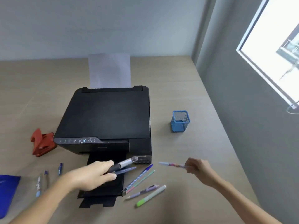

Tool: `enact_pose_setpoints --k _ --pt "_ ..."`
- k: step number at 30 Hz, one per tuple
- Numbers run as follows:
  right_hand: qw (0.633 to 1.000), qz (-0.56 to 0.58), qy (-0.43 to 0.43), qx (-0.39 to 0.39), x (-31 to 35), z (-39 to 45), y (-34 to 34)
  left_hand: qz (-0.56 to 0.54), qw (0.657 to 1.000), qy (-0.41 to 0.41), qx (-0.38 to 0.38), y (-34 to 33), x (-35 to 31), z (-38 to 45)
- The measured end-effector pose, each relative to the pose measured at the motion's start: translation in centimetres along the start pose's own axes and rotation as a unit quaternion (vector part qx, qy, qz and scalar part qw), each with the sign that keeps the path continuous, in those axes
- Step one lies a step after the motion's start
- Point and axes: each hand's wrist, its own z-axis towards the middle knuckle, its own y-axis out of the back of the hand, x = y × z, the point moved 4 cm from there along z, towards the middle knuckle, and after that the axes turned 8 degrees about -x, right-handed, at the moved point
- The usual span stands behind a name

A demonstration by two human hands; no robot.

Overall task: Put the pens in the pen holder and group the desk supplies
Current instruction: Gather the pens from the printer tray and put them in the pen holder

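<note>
A blue mesh pen holder (180, 121) stands upright on the desk, right of the printer, and looks empty. My left hand (90, 175) hovers over the printer's output tray and grips two pens (124, 166), a silver-and-black one and a dark blue one. My right hand (198, 169) holds a pink patterned pen (172, 164) by one end, below the holder. Several pens lie on the desk between my hands: a blue one (140, 176), a green-pink one (140, 181), a lilac one (143, 191) and a green highlighter (151, 195). More pens (42, 180) lie at the left.
A black printer (106, 118) with paper in its rear feed fills the desk's middle; its output tray (100, 196) extends toward me. A red hole punch (42, 143) sits left of it. A blue pouch (7, 194) lies at the far left edge. The wall is at the right.
</note>
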Motion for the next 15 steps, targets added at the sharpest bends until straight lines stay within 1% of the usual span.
enact_pose_setpoints --k 2,4,6,8,11,13,15 --pt "0.993 0.019 -0.053 -0.101 -1.9 1.7 3.8 -0.033 0.997 -0.057 -0.026 3.2 -4.7 2.6" --pt "0.977 0.041 -0.076 -0.193 -2.2 3.8 6.9 -0.047 0.992 -0.101 -0.052 5.6 -9.9 6.5" --pt "0.964 0.054 -0.082 -0.246 -1.7 5.9 8.8 -0.014 0.988 -0.126 -0.083 6.9 -14.3 11.7" --pt "0.961 0.037 -0.084 -0.262 -1.3 8.2 9.8 0.025 0.985 -0.126 -0.113 7.2 -17.6 17.4" --pt "0.967 0.014 -0.088 -0.24 -0.8 11.3 9.8 0.055 0.986 -0.077 -0.141 6.6 -20.3 23.9" --pt "0.971 0.001 -0.086 -0.225 -0.6 13.1 9.3 0.073 0.987 -0.04 -0.136 6.0 -21.2 26.2" --pt "0.973 -0.002 -0.085 -0.214 -0.5 14.6 8.9 0.08 0.988 -0.02 -0.127 5.4 -21.8 27.4"
